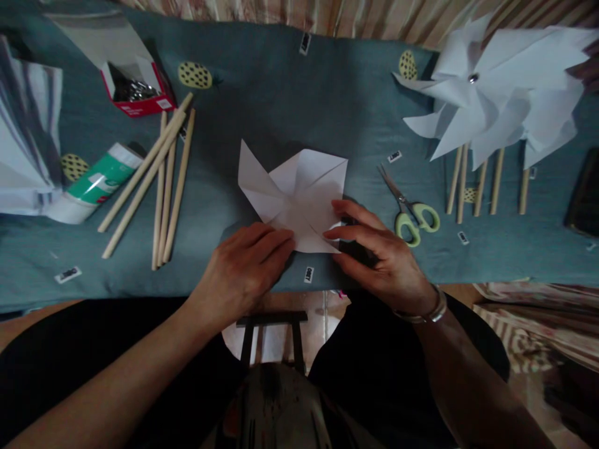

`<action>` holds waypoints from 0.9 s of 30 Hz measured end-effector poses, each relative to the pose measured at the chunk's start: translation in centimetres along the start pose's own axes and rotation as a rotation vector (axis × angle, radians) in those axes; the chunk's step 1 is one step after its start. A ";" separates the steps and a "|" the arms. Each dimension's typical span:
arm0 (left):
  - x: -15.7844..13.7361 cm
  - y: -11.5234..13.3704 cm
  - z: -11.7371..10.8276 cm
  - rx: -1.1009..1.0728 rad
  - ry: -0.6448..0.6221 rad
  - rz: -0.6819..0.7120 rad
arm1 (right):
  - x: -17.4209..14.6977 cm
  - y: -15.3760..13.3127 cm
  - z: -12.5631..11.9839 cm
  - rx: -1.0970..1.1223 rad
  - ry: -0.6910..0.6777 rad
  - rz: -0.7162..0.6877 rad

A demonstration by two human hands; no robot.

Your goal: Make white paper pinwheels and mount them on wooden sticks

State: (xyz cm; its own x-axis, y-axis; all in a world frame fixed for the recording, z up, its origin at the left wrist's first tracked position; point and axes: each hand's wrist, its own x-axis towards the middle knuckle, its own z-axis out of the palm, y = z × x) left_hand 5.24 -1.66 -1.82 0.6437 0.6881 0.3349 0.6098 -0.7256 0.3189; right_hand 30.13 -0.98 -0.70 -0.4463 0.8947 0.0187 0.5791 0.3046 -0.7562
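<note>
Lying at the far left of the blue-grey cloth-covered table is a white and green glue bottle on its side, with a small red cardboard box of metal pins beyond it. Just right of these, a loose bundle of pale wooden sticks lies fanned out on the cloth.

At the middle of the table, near its front edge, sits a white paper square cut and partly folded into pinwheel flaps. The left hand rests palm down at the paper's lower left corner, its fingers held together and extended, the tips pressing on the sheet's near edge. The right hand, wearing a silver bangle at the wrist, touches the paper's lower right corner; its thumb and forefinger are pinched on that corner flap, the other fingers curled beneath.

Right of that hand lie green-handled scissors, blades shut and pointing away. Farther right, a heap of finished white paper pinwheels on wooden sticks covers the table's far right corner, one showing a metal pin at its centre.
</note>
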 end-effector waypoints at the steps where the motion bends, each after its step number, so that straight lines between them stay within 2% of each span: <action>1: 0.0 0.0 0.0 0.000 -0.003 -0.004 | 0.2 0.0 0.1 0.022 0.006 -0.002; 9: -0.2 0.2 -0.2 -0.002 -0.013 -0.024 | 1.9 -0.5 0.6 0.122 0.080 0.017; 18: -0.6 0.2 -0.3 -0.044 -0.011 -0.036 | 4.1 -0.8 1.9 -0.007 0.114 -0.041; 24: -0.6 0.4 -0.4 -0.075 0.063 -0.067 | 4.9 -0.9 2.6 -0.042 0.151 -0.040; 27: -0.6 0.6 -0.5 -0.116 0.026 -0.074 | 5.2 -0.8 2.9 -0.056 0.169 -0.050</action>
State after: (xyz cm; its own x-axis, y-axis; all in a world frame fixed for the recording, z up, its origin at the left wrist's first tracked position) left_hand 5.01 -2.48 -1.43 0.5859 0.7408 0.3285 0.5968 -0.6687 0.4436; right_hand 25.39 2.48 -1.84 -0.3571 0.9187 0.1691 0.5980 0.3639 -0.7141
